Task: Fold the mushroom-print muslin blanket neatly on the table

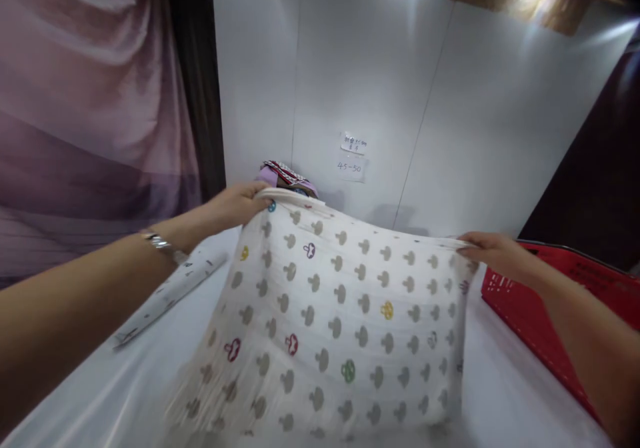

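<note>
A thin white cloth (345,315) printed with grey and a few coloured mushrooms hangs stretched out in front of me. My left hand (245,203) pinches its upper left corner, and my right hand (483,247) grips the upper right corner. Between them the top edge sags slightly. Its lower left part is smeared by motion, and the bottom runs near the lower frame edge. Behind the left wrist, a folded white printed cloth (173,295) lies on the white-covered table (505,368).
At the right stands a red plastic basket (575,281). A small pile of folded coloured fabric (287,176) sits behind the cloth, against the white panel (320,68). Handwritten paper labels (351,167) are stuck on that panel. A pink and purple curtain (90,115) hangs at the left.
</note>
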Available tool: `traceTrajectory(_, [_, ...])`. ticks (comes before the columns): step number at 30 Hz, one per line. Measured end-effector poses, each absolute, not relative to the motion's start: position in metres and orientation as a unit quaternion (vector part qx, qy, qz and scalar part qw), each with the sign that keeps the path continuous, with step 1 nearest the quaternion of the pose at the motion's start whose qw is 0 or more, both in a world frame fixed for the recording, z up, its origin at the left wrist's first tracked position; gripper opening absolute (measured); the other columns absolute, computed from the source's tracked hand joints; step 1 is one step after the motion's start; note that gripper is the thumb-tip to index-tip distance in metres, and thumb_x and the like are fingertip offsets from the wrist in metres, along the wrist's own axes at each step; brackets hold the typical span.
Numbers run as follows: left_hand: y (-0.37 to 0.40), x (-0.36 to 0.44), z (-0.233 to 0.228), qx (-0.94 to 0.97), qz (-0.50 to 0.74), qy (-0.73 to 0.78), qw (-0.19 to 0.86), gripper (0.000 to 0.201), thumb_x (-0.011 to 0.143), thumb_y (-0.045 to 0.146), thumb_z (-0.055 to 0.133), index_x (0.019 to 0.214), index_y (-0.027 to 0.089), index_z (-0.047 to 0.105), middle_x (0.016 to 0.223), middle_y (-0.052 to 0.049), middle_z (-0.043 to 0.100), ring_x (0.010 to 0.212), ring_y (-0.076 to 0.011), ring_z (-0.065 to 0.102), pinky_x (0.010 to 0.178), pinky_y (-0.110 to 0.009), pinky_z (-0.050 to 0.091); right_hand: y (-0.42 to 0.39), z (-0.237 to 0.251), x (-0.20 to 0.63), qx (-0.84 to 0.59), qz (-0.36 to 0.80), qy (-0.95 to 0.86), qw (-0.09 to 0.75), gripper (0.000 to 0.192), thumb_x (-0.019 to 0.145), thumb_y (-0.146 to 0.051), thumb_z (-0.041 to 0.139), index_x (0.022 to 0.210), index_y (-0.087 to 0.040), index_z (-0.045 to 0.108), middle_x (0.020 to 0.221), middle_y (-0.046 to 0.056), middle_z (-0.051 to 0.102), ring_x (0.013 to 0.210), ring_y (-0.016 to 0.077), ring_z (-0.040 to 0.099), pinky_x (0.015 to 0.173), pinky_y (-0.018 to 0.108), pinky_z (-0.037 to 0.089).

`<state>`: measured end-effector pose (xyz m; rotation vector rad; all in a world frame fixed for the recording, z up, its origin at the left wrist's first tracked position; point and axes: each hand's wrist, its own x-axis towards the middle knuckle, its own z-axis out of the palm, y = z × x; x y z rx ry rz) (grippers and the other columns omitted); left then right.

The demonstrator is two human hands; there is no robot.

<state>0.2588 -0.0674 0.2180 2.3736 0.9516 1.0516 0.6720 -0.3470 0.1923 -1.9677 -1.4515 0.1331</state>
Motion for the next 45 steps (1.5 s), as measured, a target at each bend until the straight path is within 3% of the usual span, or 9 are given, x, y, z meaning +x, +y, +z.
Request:
traceTrajectory(4, [-0.008, 0.321, 0.227, 0.829, 0.379, 0.398, 0.106, 0.013, 0.080, 0.020, 0.051, 0.081, 0.014, 0.063, 0.073, -0.004, 0.063, 0.075, -0.0199, 0.059, 0.071, -0.033, 0.046, -0.277, 0.200, 0.698, -0.810, -0.046, -0.481, 0.332, 0.022, 0.074, -0.035, 0.060, 0.075, -0.014, 0.067, 0.063, 0.002, 0.063, 0.059, 0.0138, 0.054, 0.057, 0.026, 0.039])
traceTrajectory(8, [0.018, 0.356, 0.303, 0.759, 0.523, 0.387, 0.036, 0.017, 0.086, 0.022, 0.047, 0.092, 0.014, 0.061, 0.095, -0.005, 0.063, 0.096, -0.0223, 0.056, 0.082, -0.036, 0.042, -0.254, 0.269, 0.703, -0.786, -0.272, -0.389, 0.396, 0.036, 0.083, -0.038, 0.053, 0.101, -0.010, 0.067, 0.087, 0.011, 0.067, 0.074, 0.0171, 0.056, 0.066, 0.030, 0.038])
traceTrajectory(13, [0.017, 0.346, 0.355, 0.716, 0.620, 0.318, 0.047, 0.026, 0.090, 0.024, 0.041, 0.108, 0.013, 0.056, 0.101, 0.004, 0.061, 0.099, -0.0142, 0.054, 0.078, -0.026, 0.042, -0.286, 0.316, 0.680, -0.657, -0.407, -0.454, 0.443, 0.040, 0.087, -0.049, 0.045, 0.113, -0.024, 0.062, 0.104, 0.009, 0.066, 0.091, 0.0240, 0.058, 0.077, 0.033, 0.042])
traceTrajectory(17, [-0.001, 0.311, 0.292, 0.762, 0.584, 0.267, 0.085, 0.032, 0.090, 0.029, 0.039, 0.109, 0.010, 0.056, 0.099, 0.002, 0.061, 0.097, -0.0135, 0.054, 0.081, -0.025, 0.043, -0.321, 0.259, 0.667, -0.689, -0.362, -0.484, 0.400, 0.035, 0.087, -0.042, 0.045, 0.113, -0.028, 0.062, 0.100, 0.006, 0.067, 0.092, 0.0256, 0.060, 0.081, 0.036, 0.045])
traceTrajectory(20, [-0.015, 0.284, 0.198, 0.801, 0.507, 0.268, 0.170, 0.029, 0.083, 0.027, 0.046, 0.104, 0.012, 0.060, 0.095, -0.003, 0.065, 0.089, -0.0142, 0.058, 0.085, -0.028, 0.045, -0.338, 0.169, 0.670, -0.715, -0.278, -0.523, 0.372, 0.030, 0.083, -0.041, 0.047, 0.104, -0.028, 0.065, 0.106, 0.004, 0.066, 0.099, 0.0266, 0.060, 0.087, 0.040, 0.046])
traceTrajectory(25, [-0.050, 0.244, 0.028, 0.879, 0.280, 0.314, 0.226, 0.023, 0.079, 0.028, 0.047, 0.091, 0.019, 0.065, 0.100, -0.006, 0.067, 0.097, -0.0206, 0.059, 0.092, -0.034, 0.043, -0.368, -0.002, 0.656, -0.770, -0.123, -0.550, 0.300, 0.034, 0.080, -0.040, 0.043, 0.091, -0.024, 0.071, 0.103, 0.006, 0.069, 0.099, 0.0275, 0.062, 0.089, 0.044, 0.049])
traceTrajectory(28, [-0.066, 0.231, -0.033, 0.885, 0.253, 0.302, 0.248, 0.022, 0.078, 0.025, 0.045, 0.085, 0.020, 0.065, 0.101, -0.006, 0.067, 0.100, -0.0209, 0.059, 0.093, -0.034, 0.043, -0.388, -0.060, 0.636, -0.783, -0.056, -0.568, 0.248, 0.035, 0.081, -0.035, 0.041, 0.094, -0.024, 0.072, 0.104, 0.005, 0.069, 0.098, 0.0268, 0.064, 0.088, 0.044, 0.051])
traceTrajectory(38, [-0.085, 0.195, -0.045, 0.906, 0.286, 0.258, 0.173, 0.023, 0.082, 0.021, 0.042, 0.085, 0.023, 0.065, 0.098, -0.004, 0.069, 0.107, -0.0223, 0.057, 0.095, -0.038, 0.042, -0.435, -0.082, 0.604, -0.755, -0.164, -0.599, 0.210, 0.035, 0.087, -0.034, 0.039, 0.101, -0.025, 0.071, 0.101, 0.003, 0.071, 0.086, 0.0228, 0.066, 0.072, 0.037, 0.055])
traceTrajectory(45, [-0.092, 0.186, -0.073, 0.905, 0.282, 0.272, 0.169, 0.023, 0.079, 0.015, 0.043, 0.086, 0.021, 0.064, 0.098, -0.004, 0.068, 0.109, -0.0209, 0.055, 0.096, -0.037, 0.041, -0.443, -0.110, 0.595, -0.724, -0.191, -0.633, 0.196, 0.034, 0.090, -0.031, 0.038, 0.102, -0.023, 0.069, 0.108, 0.005, 0.068, 0.095, 0.0244, 0.064, 0.079, 0.042, 0.053])
